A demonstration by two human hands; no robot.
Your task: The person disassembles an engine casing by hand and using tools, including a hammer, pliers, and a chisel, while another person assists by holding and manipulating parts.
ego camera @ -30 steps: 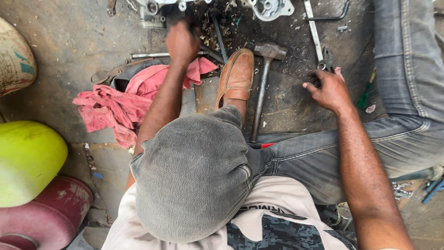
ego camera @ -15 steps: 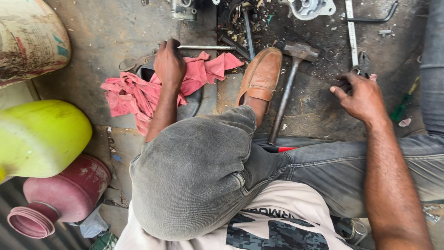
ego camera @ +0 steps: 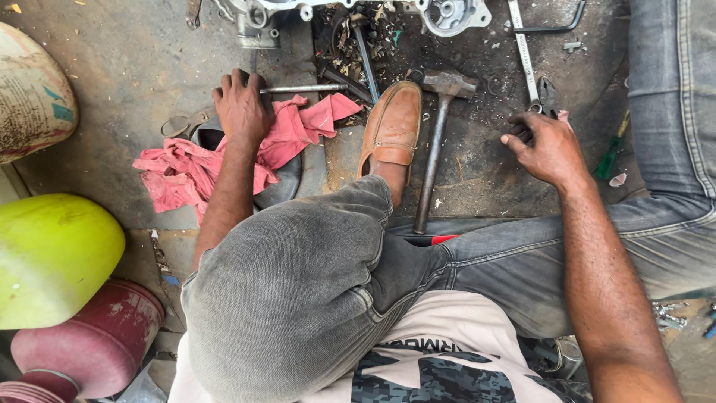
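Left hand [ego camera: 240,110] closes on a metal rod [ego camera: 306,89] over the pink rag [ego camera: 287,142]; right hand [ego camera: 548,145] rests half-open, gripping nothing, beside pliers [ego camera: 548,95], bracing on the floor [ego camera: 134,67].

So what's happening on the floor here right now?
A person sits on a grimy workshop floor with one knee raised, a brown shoe planted among scattered tools. The left hand rests on a pink rag and grips the end of a thin metal rod. The right hand reaches down beside a flat steel tool, fingers on a small dark part that is hard to make out. A hammer lies untouched between the hands, and metal engine castings sit beyond.
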